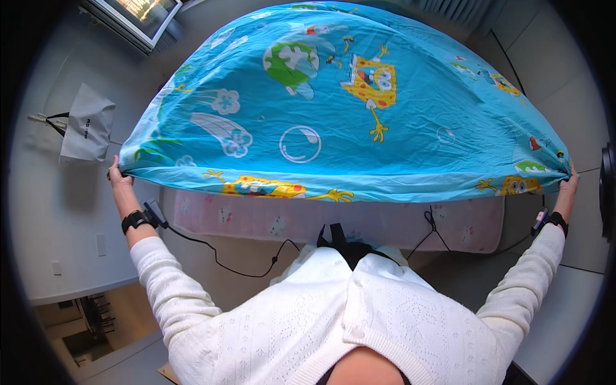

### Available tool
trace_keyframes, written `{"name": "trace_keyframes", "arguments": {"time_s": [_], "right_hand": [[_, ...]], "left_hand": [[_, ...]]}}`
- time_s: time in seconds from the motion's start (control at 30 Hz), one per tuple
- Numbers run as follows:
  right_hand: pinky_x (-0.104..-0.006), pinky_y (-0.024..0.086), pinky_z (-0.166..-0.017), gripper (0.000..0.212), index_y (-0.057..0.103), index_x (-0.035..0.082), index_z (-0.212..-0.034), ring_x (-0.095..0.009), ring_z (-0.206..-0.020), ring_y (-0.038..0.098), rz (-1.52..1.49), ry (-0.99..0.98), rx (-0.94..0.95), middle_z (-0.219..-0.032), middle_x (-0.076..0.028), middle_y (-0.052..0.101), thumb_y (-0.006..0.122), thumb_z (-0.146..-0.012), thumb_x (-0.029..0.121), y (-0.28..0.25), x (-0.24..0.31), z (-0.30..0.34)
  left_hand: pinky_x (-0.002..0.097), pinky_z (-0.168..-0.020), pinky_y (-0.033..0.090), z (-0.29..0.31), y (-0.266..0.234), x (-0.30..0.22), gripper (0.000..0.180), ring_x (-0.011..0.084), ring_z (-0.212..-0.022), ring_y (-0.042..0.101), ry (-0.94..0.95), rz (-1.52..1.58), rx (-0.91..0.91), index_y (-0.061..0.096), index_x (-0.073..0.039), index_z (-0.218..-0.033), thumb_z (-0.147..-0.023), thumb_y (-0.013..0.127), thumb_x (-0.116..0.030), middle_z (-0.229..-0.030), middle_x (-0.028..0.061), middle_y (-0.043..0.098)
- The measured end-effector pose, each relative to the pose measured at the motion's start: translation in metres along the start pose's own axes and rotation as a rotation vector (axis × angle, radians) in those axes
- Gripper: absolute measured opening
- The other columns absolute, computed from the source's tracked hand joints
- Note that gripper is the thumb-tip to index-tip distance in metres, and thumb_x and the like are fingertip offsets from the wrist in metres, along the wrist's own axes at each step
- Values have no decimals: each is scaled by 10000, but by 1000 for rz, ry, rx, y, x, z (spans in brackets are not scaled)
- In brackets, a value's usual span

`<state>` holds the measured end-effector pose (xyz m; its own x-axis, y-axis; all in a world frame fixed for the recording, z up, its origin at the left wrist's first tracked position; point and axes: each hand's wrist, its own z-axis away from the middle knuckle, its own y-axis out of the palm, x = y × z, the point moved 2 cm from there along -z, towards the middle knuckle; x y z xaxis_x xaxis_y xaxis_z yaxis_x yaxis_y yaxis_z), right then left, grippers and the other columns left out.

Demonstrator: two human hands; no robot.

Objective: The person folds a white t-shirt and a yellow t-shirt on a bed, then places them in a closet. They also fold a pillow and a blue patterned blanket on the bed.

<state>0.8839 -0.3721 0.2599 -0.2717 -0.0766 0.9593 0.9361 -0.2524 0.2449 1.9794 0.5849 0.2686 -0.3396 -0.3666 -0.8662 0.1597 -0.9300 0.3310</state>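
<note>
A large light-blue bed sheet (256, 128) printed with cartoon figures, bubbles and flowers is spread wide in front of me. My left hand (119, 173) is closed around its near left corner, where the fabric bunches into folds. At the opposite near corner my right hand (569, 182) also grips the cloth, fingers wrapped round it. Between the two hands the near edge is stretched and sags slightly. The middle of the sheet billows, and its far side reaches toward the back wall. Whatever lies beneath the sheet is hidden.
A pink patterned mat (256, 215) lies below the near edge. Black cables (218, 260) run from the devices strapped at both wrists. A white bag (88, 125) hangs at the left wall, an open window (151, 25) is at upper left, and a radiator (459, 9) stands behind.
</note>
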Motion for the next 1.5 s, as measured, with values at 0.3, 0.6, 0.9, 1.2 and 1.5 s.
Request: {"name": "trace_keyframes", "arguments": {"time_s": [0.3,0.6,0.9,1.2,1.5], "right_hand": [[-411,400,-1002,437,526,-56,-1235,-295,-1168,502,-42,135,-97,-1283,-161,520,667,-834,47,79,106,34],[-396,396,-996,405,537,-60,-1210,-277,-1140,518,-77,198,-46,-1265,-161,532,661,-844,61,109,139,45],[-284,403,-867,504,448,-44,-1323,-184,-951,513,479,63,-32,-1106,-114,555,586,-860,99,126,191,151],[-281,518,-790,413,466,-50,-1284,-220,-1017,585,782,394,-389,-1156,-163,561,528,-927,147,132,140,223],[-375,483,-864,633,482,16,-1272,-240,-1039,577,1112,249,1119,-1141,-139,593,765,-717,129,375,-111,519]], "left_hand": [[404,-984,369,73,67,-41,386,267,-1113,503,267,-242,10,557,-10,-1162,-862,652,-233,-1231,109,547],[256,-848,383,185,133,-118,478,204,-969,514,443,-1292,60,494,-33,-1288,-812,545,-26,-1126,104,535],[250,-909,365,186,184,-157,616,202,-1053,516,267,-1309,45,465,-47,-1346,-739,491,58,-1177,95,541],[219,-827,397,145,151,-130,462,169,-978,537,153,-1416,-48,550,0,-1214,-758,495,55,-1070,104,579],[412,-845,519,42,78,-102,696,315,-990,605,-280,-205,64,326,-107,-1417,-762,470,78,-1225,207,524]]}}
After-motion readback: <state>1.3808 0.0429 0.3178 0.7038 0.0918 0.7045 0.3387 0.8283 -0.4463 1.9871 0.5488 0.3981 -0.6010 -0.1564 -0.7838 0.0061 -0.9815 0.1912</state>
